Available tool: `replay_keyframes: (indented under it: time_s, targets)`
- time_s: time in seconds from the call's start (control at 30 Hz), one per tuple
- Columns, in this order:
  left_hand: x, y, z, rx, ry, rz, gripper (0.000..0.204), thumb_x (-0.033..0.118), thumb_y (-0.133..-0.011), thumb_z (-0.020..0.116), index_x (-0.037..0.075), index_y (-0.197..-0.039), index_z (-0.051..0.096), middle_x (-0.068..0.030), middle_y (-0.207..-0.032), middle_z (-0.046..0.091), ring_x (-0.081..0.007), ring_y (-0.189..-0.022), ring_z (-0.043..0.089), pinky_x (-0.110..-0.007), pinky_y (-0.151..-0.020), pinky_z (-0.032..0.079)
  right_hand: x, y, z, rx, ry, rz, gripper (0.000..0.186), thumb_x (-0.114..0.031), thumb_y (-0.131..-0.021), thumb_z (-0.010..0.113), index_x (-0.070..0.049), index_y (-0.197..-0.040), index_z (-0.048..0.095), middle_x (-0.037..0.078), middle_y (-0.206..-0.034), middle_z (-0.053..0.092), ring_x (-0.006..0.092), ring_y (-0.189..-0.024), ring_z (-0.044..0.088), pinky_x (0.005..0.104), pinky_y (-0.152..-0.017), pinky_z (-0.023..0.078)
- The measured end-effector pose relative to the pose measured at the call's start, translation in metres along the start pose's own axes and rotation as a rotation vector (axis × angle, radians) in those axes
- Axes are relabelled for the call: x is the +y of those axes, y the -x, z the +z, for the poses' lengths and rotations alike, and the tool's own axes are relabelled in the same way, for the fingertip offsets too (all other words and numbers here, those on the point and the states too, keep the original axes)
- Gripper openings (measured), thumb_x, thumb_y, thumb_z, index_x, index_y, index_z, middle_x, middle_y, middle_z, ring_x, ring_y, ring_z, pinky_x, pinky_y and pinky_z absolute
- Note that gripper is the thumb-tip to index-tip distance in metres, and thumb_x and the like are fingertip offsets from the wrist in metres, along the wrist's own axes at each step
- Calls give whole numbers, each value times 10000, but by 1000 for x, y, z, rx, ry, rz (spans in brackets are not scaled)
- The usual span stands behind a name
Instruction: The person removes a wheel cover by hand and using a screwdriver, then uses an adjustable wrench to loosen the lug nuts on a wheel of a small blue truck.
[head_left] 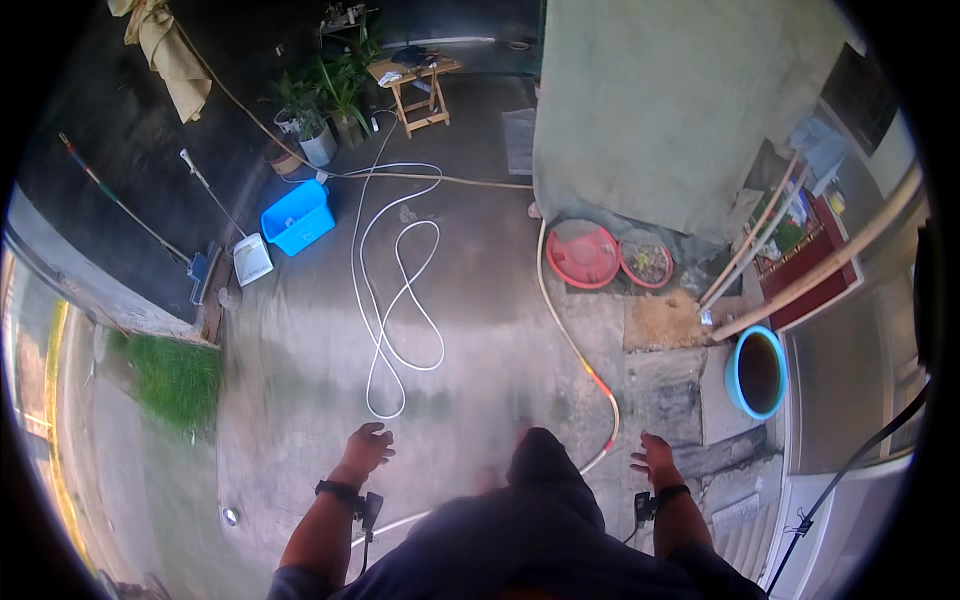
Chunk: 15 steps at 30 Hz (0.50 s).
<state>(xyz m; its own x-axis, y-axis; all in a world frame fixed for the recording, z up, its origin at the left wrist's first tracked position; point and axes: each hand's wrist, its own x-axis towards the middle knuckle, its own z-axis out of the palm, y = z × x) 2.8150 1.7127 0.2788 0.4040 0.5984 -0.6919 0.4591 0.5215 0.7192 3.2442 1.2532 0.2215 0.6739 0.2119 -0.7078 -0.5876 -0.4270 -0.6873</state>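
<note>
My left hand (366,453) hangs low over the concrete floor, its fingers apart and nothing in them. Just beyond it lies the near loop of a thin white hose or cable (385,417), spread in long loose loops. To the right of my dark-clad legs, my right hand (655,457) is also open and holds nothing. Nearest to it is a pale hose (583,362) with red and yellow bands, curving across the floor toward my feet. Each wrist wears a dark strap with a small device on it.
A blue tub (297,217), a white dustpan (252,261) and a broom (198,272) stand at the left wall. Potted plants (340,95) and a wooden stool (428,110) are at the back. Rightward are red basins (582,254), leaning poles (815,275) and a blue basin (734,380) of dark liquid.
</note>
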Motion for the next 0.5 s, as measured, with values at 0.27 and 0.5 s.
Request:
replay_keyframes:
  time_s: [0.27, 0.5]
  targets:
    - [142, -182, 24, 64, 127, -87, 473, 160, -884, 638, -15, -1300, 496, -117, -968, 682, -209, -785, 692, -324, -615, 540, -199, -248, 111, -157, 102, 20, 660, -453, -908, 607, -71, -1404, 397, 136, -1382, 434, 372, -1152, 550, 511, -837, 519]
    - [305, -240, 41, 217, 150, -238, 471, 140, -890, 634, -7, -1312, 483, -128, -962, 676, -229, -784, 694, -332, -618, 547, -477, -331, 328, -428, 211, -72, 505, -429, -909, 634, -49, -1230, 545, 86, -1069, 642, 227, -949, 643, 409, -819, 516]
